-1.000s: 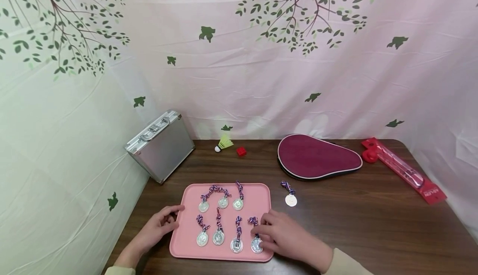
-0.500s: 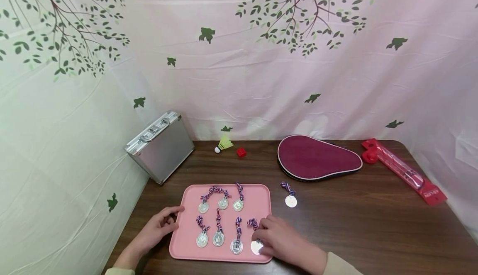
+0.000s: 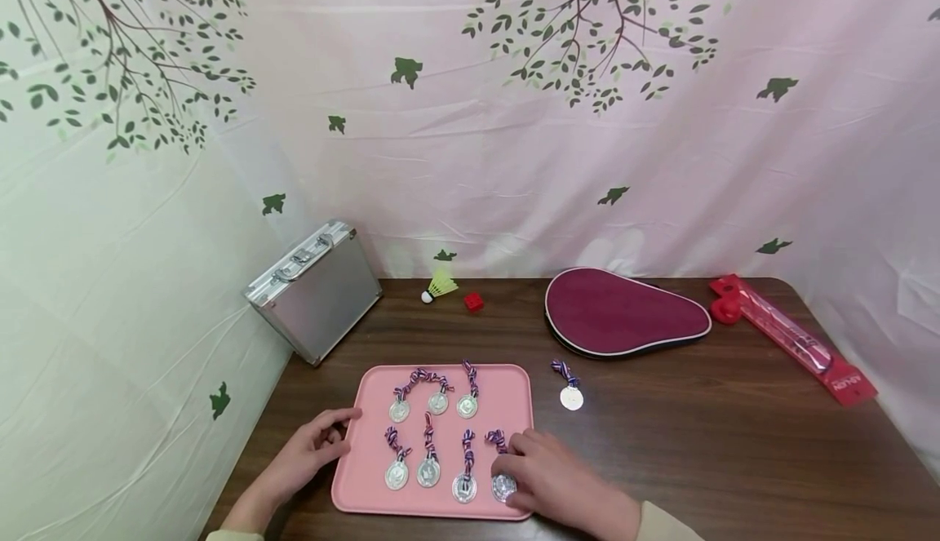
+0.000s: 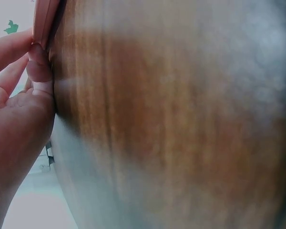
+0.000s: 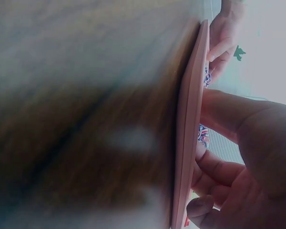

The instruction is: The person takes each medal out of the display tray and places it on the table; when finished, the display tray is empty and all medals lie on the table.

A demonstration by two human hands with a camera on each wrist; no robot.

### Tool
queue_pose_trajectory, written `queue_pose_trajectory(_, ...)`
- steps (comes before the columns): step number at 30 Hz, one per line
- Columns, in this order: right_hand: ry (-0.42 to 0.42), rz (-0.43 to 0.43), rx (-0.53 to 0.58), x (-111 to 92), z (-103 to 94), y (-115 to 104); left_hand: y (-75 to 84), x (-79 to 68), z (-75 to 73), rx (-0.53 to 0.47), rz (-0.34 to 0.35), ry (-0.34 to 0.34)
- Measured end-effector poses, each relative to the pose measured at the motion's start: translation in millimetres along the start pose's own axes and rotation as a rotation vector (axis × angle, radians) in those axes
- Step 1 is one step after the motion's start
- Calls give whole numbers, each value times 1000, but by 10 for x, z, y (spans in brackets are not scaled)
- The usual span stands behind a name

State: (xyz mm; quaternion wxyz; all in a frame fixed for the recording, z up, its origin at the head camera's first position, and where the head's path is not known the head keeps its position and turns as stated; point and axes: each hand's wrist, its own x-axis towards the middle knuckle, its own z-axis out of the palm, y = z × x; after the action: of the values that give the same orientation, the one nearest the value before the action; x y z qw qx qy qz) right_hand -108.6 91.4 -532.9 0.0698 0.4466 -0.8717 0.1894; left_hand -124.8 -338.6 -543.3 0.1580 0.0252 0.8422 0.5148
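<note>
A pink tray (image 3: 370, 386) lies on the table, bearing several silver medals with knotted red, white and blue ribbons in two rows. My left hand (image 3: 312, 450) is at the tray's left edge, index finger and thumb against the rim, other fingers curled. In the left wrist view the fingertips (image 4: 37, 52) meet the rim. Reaching over the right side, my right hand (image 3: 554, 480) pinches the front-right medal (image 3: 502, 489) between fingers and thumb, covering part of it. One more medal (image 3: 571, 397) lies on the table right of the tray.
Toward the back stand a silver case (image 3: 323, 296), a yellow shuttlecock (image 3: 441, 285) and a red toy brick (image 3: 473, 302). A maroon paddle case (image 3: 624, 312) and a red packaged item (image 3: 786, 333) lie at the right. A leaf-printed curtain (image 3: 514, 157) borders the table.
My right hand has moved slightly left and closer around the front-right medal, which has shifted a little. The left hand stays at the tray's edge.
</note>
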Motion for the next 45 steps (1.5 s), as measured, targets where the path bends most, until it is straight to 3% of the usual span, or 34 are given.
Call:
queue_pose_trajectory(7,-23,20,62,23,16,-19,-10,3,-4,-8,8,-3)
queue_pose_trajectory(14,-60,69,200,32,6,5,-14,5,-5,-7,5,0)
queue_pose_trajectory(23,-46,64,392,-2,22,71,-6,13,-7,10,8,4)
queue_pose_trajectory(37,96,5,549,-123,-33,217,-52,20,-5,15,54,-3)
queue_pose_trajectory(41,151,14,535,-182,-129,341,-57,14,-6,6,69,-11)
queue_pose_trajectory(45,183,74,481,-281,-234,535,-66,16,-7,4,76,-14)
